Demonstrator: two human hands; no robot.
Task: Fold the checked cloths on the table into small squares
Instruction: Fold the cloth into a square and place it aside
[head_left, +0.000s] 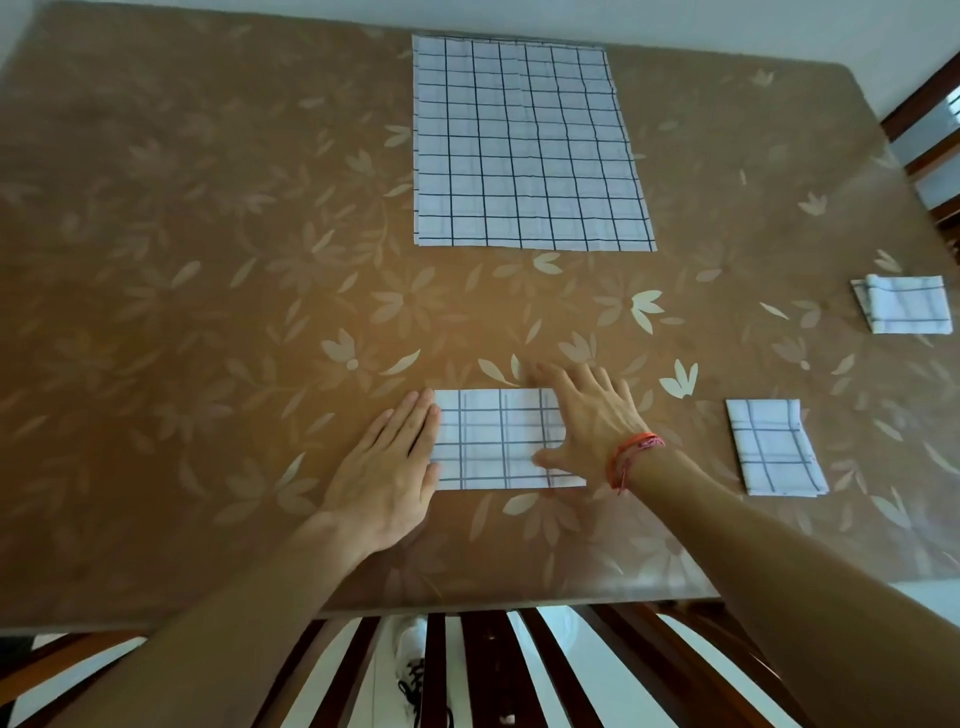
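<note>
Near edge of the table (208, 260): one checked cloth (498, 441), folded down to a rectangle, lies flat between the hands. Judged in work; at least one more fold is needed to make a small square.

Left hand (387, 467): flat, fingers straight and together, resting on the table with its inner edge touching the rectangle's left end. It grasps nothing.

Right hand (587, 421): fingers spread, pressing down on the rectangle's right end, thumb lying on the cloth. Nothing gripped.

To the right, well apart: a near square (774, 447), folded, judged finished. Farther, by the right edge: a far square (906, 306), likewise folded.

Far centre: one spread cloth (524, 150), fully open, not yet begun.
</note>
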